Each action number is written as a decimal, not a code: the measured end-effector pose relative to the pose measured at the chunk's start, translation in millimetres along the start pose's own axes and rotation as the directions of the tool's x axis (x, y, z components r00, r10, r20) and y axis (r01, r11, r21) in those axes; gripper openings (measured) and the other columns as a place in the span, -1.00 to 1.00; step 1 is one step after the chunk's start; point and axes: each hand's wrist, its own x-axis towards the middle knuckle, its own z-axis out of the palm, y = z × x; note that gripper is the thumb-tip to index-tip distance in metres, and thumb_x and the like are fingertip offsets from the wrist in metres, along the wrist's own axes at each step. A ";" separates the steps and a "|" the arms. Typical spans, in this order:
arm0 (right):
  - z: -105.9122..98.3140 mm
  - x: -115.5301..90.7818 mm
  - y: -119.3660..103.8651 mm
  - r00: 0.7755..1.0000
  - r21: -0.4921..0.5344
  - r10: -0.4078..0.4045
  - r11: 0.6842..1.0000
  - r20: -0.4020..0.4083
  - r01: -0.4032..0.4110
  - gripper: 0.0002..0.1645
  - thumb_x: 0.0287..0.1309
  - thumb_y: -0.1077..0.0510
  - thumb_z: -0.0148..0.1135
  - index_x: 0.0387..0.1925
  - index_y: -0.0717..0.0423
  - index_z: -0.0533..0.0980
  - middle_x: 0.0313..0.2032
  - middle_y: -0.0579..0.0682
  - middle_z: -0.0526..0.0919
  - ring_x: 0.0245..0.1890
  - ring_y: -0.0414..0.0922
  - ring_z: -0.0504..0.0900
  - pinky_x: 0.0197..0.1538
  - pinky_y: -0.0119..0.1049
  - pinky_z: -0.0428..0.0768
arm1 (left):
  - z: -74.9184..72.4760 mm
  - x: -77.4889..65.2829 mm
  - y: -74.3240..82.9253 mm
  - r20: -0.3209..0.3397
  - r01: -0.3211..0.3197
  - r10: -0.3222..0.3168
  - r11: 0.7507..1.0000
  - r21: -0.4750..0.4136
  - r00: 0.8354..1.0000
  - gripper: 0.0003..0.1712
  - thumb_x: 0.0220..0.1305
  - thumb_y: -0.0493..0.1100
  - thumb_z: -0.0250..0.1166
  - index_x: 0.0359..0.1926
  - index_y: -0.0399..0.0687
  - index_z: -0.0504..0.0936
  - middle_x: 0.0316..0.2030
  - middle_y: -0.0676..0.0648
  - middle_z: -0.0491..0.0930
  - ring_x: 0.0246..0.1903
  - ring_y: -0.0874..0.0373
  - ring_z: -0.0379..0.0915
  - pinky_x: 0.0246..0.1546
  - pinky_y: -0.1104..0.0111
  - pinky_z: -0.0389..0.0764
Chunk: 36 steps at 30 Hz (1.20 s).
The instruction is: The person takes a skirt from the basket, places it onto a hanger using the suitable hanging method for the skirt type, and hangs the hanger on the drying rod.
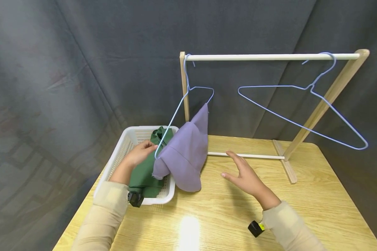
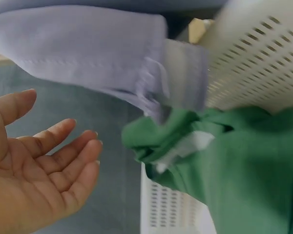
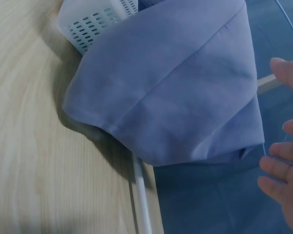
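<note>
A purple cloth point(image 1: 185, 150) hangs draped over the lower part of a light-blue wire hanger point(image 1: 176, 113) at the rack's left end. My left hand point(image 1: 140, 153) is beside the hanger's near corner, above the basket; in the left wrist view its relaxed fingers point(image 2: 80, 161) hold nothing. To the cloth's right, my right hand point(image 1: 243, 176) hovers over the table, thumb and fingers spread and apart from the cloth. The right wrist view shows the cloth point(image 3: 171, 87) close up, with a fold hanging down. What lies inside its folds is hidden.
Folded green fabric point(image 1: 146, 174) lies in a white perforated basket point(image 1: 168, 195) at the left of the wooden table point(image 1: 226, 216). A second blue hanger point(image 1: 278, 113) hangs at the right of the rack's white bar point(image 1: 254, 57). A low white crossbar point(image 1: 248, 155) joins the rack's legs.
</note>
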 end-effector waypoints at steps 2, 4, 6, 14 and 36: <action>2.8 -0.2 -0.4 1.000 0.007 -0.005 1.000 0.004 0.005 -0.14 -0.04 -0.04 0.21 0.23 0.17 0.07 0.21 0.19 0.09 0.18 0.13 0.05 0.09 0.12 0.11 | 0.4 -1.7 -5.7 -0.005 0.012 -0.012 0.999 0.030 1.000 -0.68 0.23 -0.06 0.00 -0.24 -0.28 0.41 -0.25 -0.22 0.42 -0.22 -0.05 0.29 -0.21 0.16 0.31; 5.5 -0.6 -1.1 1.000 0.013 -0.012 1.000 0.003 0.012 -0.15 -0.04 -0.03 0.21 0.22 0.18 0.08 0.20 0.20 0.10 0.17 0.14 0.06 0.08 0.13 0.11 | 0.4 -3.2 -11.1 -0.005 0.022 -0.022 0.998 0.055 1.000 -0.67 0.22 -0.06 0.00 -0.23 -0.30 0.39 -0.26 -0.23 0.42 -0.24 -0.05 0.29 -0.24 0.17 0.32; 8.3 -1.3 -1.7 1.000 0.020 -0.014 1.000 0.000 0.014 -0.15 -0.05 -0.02 0.22 0.22 0.19 0.08 0.19 0.21 0.12 0.17 0.15 0.08 0.07 0.13 0.13 | 0.6 -4.2 -16.4 0.000 0.038 -0.038 0.997 0.067 0.999 -0.66 0.22 -0.06 0.00 -0.23 -0.31 0.38 -0.26 -0.23 0.41 -0.25 -0.05 0.29 -0.26 0.18 0.33; 17.8 -4.8 -3.2 1.000 0.049 -0.004 0.999 0.029 0.003 -0.14 -0.04 -0.05 0.21 0.22 0.17 0.07 0.20 0.17 0.12 0.17 0.13 0.08 0.08 0.13 0.13 | 0.3 -7.6 -38.4 -0.002 0.073 -0.074 0.991 0.114 0.997 -0.66 0.19 -0.09 0.03 -0.26 -0.36 0.36 -0.32 -0.23 0.40 -0.29 -0.06 0.30 -0.31 0.19 0.34; 33.3 -11.0 -2.0 0.998 0.043 0.004 0.999 0.065 -0.007 -0.14 -0.05 -0.05 0.22 0.22 0.16 0.08 0.19 0.15 0.16 0.16 0.10 0.12 0.09 0.08 0.16 | -7.2 -16.2 -82.4 0.039 0.263 -0.271 0.953 0.149 0.962 -0.42 0.21 -0.07 -0.05 -0.02 -0.59 0.16 -0.04 -0.55 0.20 -0.02 -0.37 0.12 -0.09 -0.04 0.25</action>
